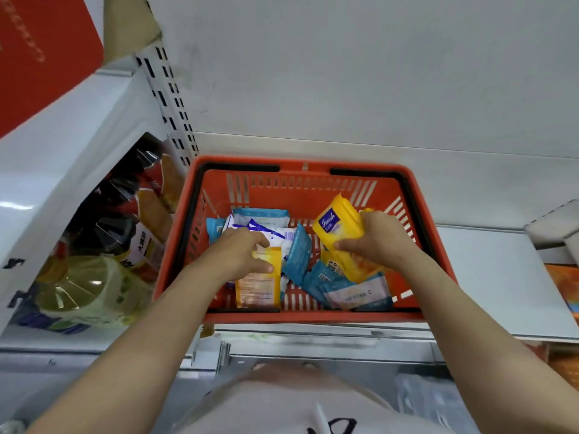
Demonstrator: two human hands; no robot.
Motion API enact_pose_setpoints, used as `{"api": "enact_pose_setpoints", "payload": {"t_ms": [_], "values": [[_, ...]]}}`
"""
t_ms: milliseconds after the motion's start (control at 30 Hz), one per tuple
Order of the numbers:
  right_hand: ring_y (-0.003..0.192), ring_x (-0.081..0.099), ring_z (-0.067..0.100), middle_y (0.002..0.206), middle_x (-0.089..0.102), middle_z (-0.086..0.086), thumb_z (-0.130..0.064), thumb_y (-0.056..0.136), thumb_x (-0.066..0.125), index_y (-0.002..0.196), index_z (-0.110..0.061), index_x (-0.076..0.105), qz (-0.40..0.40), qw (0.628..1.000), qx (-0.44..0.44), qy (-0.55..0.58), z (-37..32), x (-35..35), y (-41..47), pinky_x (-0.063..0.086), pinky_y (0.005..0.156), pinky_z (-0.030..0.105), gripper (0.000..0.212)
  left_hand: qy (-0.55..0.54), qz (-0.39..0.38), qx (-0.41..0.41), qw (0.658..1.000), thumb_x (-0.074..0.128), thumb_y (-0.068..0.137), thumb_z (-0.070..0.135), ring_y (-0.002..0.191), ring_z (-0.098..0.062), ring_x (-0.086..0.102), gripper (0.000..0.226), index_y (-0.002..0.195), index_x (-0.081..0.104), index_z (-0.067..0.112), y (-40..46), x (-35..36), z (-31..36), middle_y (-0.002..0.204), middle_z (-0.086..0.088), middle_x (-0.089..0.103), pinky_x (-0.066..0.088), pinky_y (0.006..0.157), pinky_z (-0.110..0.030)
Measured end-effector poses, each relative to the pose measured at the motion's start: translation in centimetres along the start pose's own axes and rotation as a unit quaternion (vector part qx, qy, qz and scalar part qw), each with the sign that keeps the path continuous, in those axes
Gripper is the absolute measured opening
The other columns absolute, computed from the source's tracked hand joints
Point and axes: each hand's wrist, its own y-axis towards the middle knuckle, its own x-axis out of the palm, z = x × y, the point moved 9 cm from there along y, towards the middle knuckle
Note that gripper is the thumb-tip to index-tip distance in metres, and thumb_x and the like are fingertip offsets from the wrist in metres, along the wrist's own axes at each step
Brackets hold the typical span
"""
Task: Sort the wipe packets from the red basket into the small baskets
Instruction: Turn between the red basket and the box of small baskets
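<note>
Gripping a yellow plastic wipe packet [340,238] with curled fingers, the right hand [380,238] holds it above the red plastic basket [300,180] at centre frame. The left hand [241,252] pinches a second yellow packet [260,281] standing among blue packets [300,253] inside, lower left of the basket.

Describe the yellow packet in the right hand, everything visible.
The yellow plastic wipe packet is soft-looking and glossy, with a purple label reading "Fresh" near its upper end. It is tilted, label end up and away from the person, lifted above the blue packets inside the red plastic basket. The right hand grips it, thumb across the front. Its lower end blurs orange.
</note>
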Motion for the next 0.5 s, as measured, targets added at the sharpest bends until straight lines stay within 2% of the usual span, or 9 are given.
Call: {"api": "enact_pose_setpoints", "payload": {"t_ms": [67,133,200,300,400,500], "values": [[0.078,0.064,0.020,0.084,0.067,0.003,-0.053,0.073,0.080,0.084,-0.021,0.062,-0.022,0.997,0.008,0.067,-0.4,0.2,-0.8,0.054,0.069,0.035,0.039,-0.023,-0.018,0.005,1.000,0.080,0.077,0.039,0.088,-0.013,0.058,0.035,0.107,0.070,0.026,-0.2,0.5,0.3,0.092,0.007,0.064,0.045,0.073,-0.025],[0.079,0.066,0.018,0.086,0.068,0.002,-0.051,0.074,0.081,0.083,-0.025,0.060,-0.038,0.992,0.014,0.123,-0.9,0.4,-1.4,0.054,0.070,0.034,0.034,-0.068,-0.006,0.017,0.998,0.080,0.078,0.032,0.074,-0.012,0.059,0.014,0.083,0.072,0.022,-0.3,0.1,0.5,0.074,0.007,0.064,0.042,0.063,-0.024],[0.081,0.066,0.017,0.089,0.069,0.001,-0.049,0.074,0.081,0.089,-0.024,0.063,-0.040,0.987,0.018,0.155,-1.0,0.4,-1.7,0.054,0.071,0.033,0.034,-0.117,0.045,0.026,0.992,0.079,0.079,0.028,0.065,-0.012,0.056,0.020,0.067,0.066,0.019,-0.5,-1.5,0.4,0.064,0.006,0.061,0.038,0.058,-0.024],[0.080,0.069,0.016,0.089,0.072,-0.002,-0.046,0.072,0.083,0.092,-0.024,0.065,-0.041,0.970,0.035,0.238,-0.7,0.3,-2.1,0.057,0.073,0.035,0.035,-0.210,0.121,0.029,0.970,0.074,0.085,0.025,0.064,-0.012,0.055,0.021,0.069,0.064,0.016,-0.9,-4.0,0.0,0.066,0.003,0.061,0.045,0.063,-0.028],[0.078,0.074,0.020,0.086,0.076,0.001,-0.038,0.073,0.084,0.094,-0.023,0.069,-0.054,0.930,0.037,0.361,-0.7,0.1,-2.7,0.060,0.076,0.041,0.030,-0.382,0.104,0.035,0.918,0.065,0.093,0.018,0.083,-0.018,0.066,0.015,0.077,0.064,0.018,-1.5,-4.7,0.7,0.083,-0.005,0.064,0.060,0.070,-0.038],[0.079,0.075,0.022,0.091,0.077,0.006,-0.029,0.077,0.082,0.101,-0.017,0.070,-0.084,0.889,0.035,0.449,-1.3,0.3,-3.1,0.061,0.073,0.040,0.029,-0.454,0.107,0.050,0.883,0.057,0.097,0.016,0.092,-0.020,0.069,0.013,0.086,0.060,0.013,-2.1,-5.2,2.0,0.094,-0.005,0.067,0.059,0.069,-0.030]]}}
